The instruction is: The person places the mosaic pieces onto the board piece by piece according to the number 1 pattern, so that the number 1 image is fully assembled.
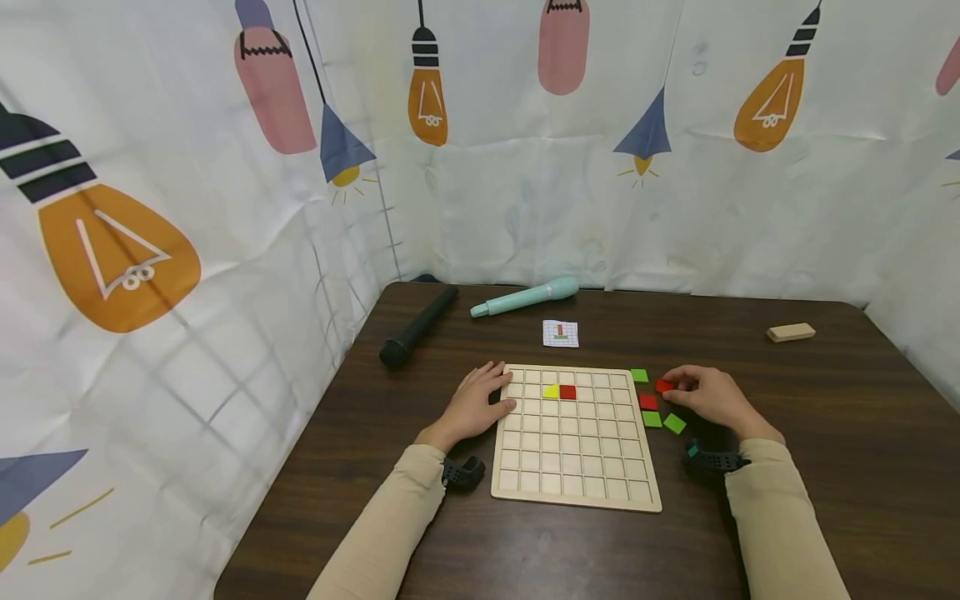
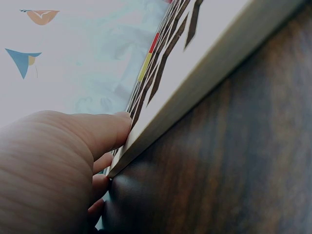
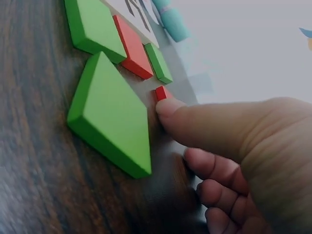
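Note:
A wooden grid board (image 1: 573, 500) lies on the table, with a yellow triangular tile (image 1: 551, 392) and a red square tile (image 1: 567, 392) side by side in its upper cells. My left hand (image 1: 474, 404) rests at the board's upper left edge, its thumb (image 2: 109, 131) on the rim and its fingers fairly straight. To the right of the board, my right hand (image 1: 708, 396) pinches a small red tile (image 3: 161, 92) between thumb and fingers; most of that tile is hidden. Around it lie another red tile (image 1: 648, 402) and green tiles (image 1: 675, 423), several pieces in all.
Beyond the board lies a small printed pattern card (image 1: 560, 333). A black microphone (image 1: 417, 327) and a mint-green microphone (image 1: 525, 297) lie toward the back left. One pale wooden block (image 1: 791, 332) sits at the back right. Patterned curtains (image 1: 525, 217) hang behind the dark table (image 1: 862, 467).

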`<action>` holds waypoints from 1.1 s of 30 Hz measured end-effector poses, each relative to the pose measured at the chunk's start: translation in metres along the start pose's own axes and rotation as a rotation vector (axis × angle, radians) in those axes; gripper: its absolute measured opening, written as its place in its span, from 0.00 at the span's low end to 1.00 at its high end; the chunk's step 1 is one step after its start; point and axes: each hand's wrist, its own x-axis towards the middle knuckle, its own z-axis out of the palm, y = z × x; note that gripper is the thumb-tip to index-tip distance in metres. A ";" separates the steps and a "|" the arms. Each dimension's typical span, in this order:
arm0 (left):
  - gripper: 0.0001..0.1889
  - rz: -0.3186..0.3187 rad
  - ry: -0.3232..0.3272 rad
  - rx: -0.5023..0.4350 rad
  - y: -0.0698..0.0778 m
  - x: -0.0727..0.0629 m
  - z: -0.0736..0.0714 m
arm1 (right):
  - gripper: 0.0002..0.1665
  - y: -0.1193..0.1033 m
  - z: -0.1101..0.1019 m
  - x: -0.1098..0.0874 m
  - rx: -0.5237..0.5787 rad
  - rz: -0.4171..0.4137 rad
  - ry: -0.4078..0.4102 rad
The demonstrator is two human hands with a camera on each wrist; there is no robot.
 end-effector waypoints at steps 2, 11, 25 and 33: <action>0.29 -0.001 0.000 0.003 0.000 0.000 0.000 | 0.20 0.001 0.000 0.000 -0.017 -0.008 0.013; 0.30 -0.003 -0.005 0.011 -0.001 0.000 0.001 | 0.17 0.004 0.002 0.001 -0.069 -0.010 0.075; 0.30 -0.003 -0.003 0.008 -0.002 0.001 0.002 | 0.20 -0.003 0.004 0.004 -0.022 -0.021 0.090; 0.30 -0.003 -0.006 0.008 -0.002 0.001 0.001 | 0.19 -0.017 0.006 0.006 -0.012 -0.064 0.028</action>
